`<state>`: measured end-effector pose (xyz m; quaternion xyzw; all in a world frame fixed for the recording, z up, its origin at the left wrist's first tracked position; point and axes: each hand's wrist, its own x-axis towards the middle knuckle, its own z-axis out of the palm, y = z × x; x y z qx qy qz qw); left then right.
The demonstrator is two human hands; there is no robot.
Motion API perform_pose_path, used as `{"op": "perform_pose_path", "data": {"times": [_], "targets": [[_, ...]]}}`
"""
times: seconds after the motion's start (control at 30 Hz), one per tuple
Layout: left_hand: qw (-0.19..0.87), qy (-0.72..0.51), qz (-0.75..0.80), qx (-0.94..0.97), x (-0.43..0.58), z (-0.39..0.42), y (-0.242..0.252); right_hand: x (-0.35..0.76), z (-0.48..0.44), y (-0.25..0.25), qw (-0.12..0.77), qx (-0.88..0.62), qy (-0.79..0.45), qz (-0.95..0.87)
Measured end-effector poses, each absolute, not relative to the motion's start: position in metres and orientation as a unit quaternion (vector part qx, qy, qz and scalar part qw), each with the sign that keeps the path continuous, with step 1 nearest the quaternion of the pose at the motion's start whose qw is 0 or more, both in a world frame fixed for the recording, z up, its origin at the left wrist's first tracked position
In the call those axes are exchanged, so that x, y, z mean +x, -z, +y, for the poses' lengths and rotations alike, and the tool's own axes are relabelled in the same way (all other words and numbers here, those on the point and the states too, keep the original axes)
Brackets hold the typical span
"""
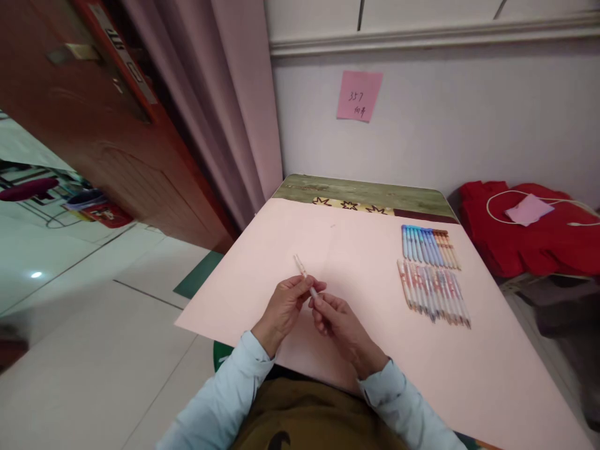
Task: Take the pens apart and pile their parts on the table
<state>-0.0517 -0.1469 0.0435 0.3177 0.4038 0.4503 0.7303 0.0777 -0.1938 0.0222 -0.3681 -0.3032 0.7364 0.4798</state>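
A slim, whitish pen (300,265) with faint markings slants up and to the left between my hands. Its barrel is pinched by the thumb and fingers of my left hand (289,303). My right hand (341,322) grips the lower end, and its fingers hide the tip there. To the right lie two rows of pens. In the far row are capped pens (429,247), running from blue through violet to brown. The near row holds whitish pens (434,290) with reddish markings, their pointed ends toward me.
Pale pink paper (262,250) covers most of the table (375,186), whose green wood-patterned far edge shows. A pink note (359,95) is on the wall. At right, a red cloth (553,240) carries a white cable and pink paper. A wooden door (140,169) stands left.
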Motion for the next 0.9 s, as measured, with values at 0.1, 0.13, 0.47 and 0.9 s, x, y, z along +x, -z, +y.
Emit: {"op": "perform_pose_path", "data": {"times": [0.1, 0.13, 0.47, 0.9], "targets": [[0.716, -0.474, 0.417, 0.297, -0.051, -0.146, -0.043, 0.076, -0.195, -0.023, 0.520, -0.435, -0.632, -0.376], [0.715, -0.481, 0.416, 0.292, -0.052, -0.147, -0.044, 0.076, -0.196, -0.023, 0.522, -0.451, -0.619, -0.377], [0.691, -0.523, 0.426, 0.261, -0.058, -0.147, -0.044, 0.067, -0.196, -0.025, 0.534, -0.461, -0.649, -0.286], [0.672, -0.543, 0.441, 0.243, -0.051, -0.148, -0.041, 0.065, -0.196, -0.023, 0.544, -0.454, -0.657, -0.259]]}}
